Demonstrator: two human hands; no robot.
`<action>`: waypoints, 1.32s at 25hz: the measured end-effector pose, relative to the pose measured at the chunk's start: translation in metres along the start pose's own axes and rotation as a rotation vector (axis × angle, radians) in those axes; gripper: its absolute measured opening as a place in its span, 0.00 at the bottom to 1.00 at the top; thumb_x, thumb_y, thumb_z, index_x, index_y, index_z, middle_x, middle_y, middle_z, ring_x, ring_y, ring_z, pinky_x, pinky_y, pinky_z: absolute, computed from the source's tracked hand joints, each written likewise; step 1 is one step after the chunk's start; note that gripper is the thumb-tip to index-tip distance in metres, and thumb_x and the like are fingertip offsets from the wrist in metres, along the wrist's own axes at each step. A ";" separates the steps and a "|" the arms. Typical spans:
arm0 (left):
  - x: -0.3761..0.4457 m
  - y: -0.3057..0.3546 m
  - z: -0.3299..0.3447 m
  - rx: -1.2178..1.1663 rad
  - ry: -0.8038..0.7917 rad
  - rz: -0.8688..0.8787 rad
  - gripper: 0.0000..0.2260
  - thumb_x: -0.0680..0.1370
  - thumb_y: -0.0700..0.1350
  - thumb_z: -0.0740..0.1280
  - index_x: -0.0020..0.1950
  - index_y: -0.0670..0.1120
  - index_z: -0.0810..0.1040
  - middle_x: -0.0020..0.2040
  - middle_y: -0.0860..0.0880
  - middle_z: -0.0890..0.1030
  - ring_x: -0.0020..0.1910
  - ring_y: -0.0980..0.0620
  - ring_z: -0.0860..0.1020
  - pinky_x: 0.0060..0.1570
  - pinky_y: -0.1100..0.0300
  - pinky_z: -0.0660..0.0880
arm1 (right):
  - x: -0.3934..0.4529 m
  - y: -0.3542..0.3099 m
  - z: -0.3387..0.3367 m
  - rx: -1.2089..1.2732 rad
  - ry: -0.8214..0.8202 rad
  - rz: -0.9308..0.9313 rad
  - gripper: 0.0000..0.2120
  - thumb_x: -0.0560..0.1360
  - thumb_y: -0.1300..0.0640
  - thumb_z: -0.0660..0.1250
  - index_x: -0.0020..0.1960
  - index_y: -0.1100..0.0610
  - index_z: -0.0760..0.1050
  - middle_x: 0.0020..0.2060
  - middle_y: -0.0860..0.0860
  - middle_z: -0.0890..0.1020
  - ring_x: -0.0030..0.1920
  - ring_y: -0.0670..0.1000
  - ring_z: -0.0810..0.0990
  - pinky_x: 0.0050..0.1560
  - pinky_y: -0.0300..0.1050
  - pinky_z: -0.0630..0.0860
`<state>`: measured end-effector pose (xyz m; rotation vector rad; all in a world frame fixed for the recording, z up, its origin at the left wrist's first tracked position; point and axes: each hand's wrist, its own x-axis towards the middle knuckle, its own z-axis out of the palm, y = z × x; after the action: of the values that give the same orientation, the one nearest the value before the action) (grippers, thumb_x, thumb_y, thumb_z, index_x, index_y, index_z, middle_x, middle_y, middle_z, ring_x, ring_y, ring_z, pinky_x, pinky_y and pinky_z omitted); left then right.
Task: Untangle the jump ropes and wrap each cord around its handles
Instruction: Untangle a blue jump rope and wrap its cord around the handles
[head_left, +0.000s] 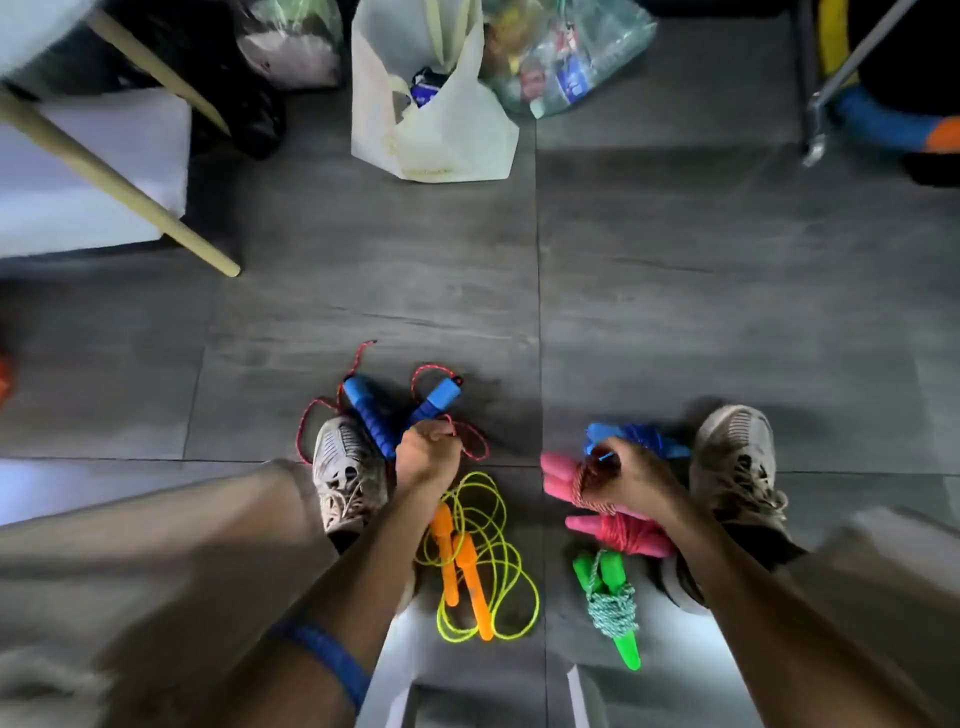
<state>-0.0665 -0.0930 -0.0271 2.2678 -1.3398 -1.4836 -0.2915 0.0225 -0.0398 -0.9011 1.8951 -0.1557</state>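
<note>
1. Floor (675, 291) of grey tile fills my view, with my two shoes planted on it and the ropes lying between them.
2. A white bag (441, 130) stands at the far edge, with a clear plastic bag (571, 57) beside it.
3. My left shoe (350, 473) sits on part of a red cord (470, 441), whose blue handles (400, 410) lie crossed just in front of the toe.
4. The yellow rope (483, 561) lies loose in coils around its two orange handles (460, 566), near my left forearm.
5. My left hand (428, 452) is curled closed around the lower ends of the blue handles.
6. My right hand (631, 478) grips a pair of pink handles (558, 475) with reddish cord wound round them; a blue bundle (639, 439) lies just behind it.
7. A second pink bundle (623, 535), already wound, lies under my right wrist.
8. The green handles (610, 597), wrapped in speckled green-white cord, lie closest to me.
</note>
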 end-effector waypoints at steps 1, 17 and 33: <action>0.015 -0.004 -0.003 0.113 0.031 0.022 0.08 0.74 0.39 0.65 0.48 0.48 0.82 0.53 0.44 0.83 0.54 0.42 0.80 0.57 0.53 0.76 | 0.011 0.009 0.008 -0.109 -0.011 -0.032 0.29 0.62 0.49 0.80 0.60 0.53 0.76 0.52 0.53 0.84 0.55 0.54 0.82 0.54 0.47 0.76; 0.090 0.010 0.011 0.446 0.116 0.513 0.12 0.72 0.45 0.68 0.54 0.43 0.76 0.43 0.43 0.79 0.45 0.39 0.77 0.42 0.54 0.68 | 0.038 0.022 0.044 -0.228 0.306 -0.108 0.13 0.73 0.63 0.65 0.57 0.59 0.76 0.52 0.59 0.81 0.53 0.61 0.80 0.52 0.51 0.74; -0.218 0.241 -0.195 -0.456 -0.458 1.157 0.02 0.73 0.39 0.68 0.42 0.44 0.76 0.31 0.49 0.77 0.28 0.52 0.72 0.28 0.62 0.69 | -0.169 -0.227 -0.123 0.232 -0.089 -0.747 0.13 0.77 0.57 0.69 0.60 0.44 0.78 0.49 0.37 0.82 0.40 0.41 0.75 0.39 0.37 0.72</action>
<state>-0.0872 -0.1483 0.3477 0.6039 -1.6900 -1.5548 -0.2355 -0.0636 0.2514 -1.3840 1.3438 -0.7520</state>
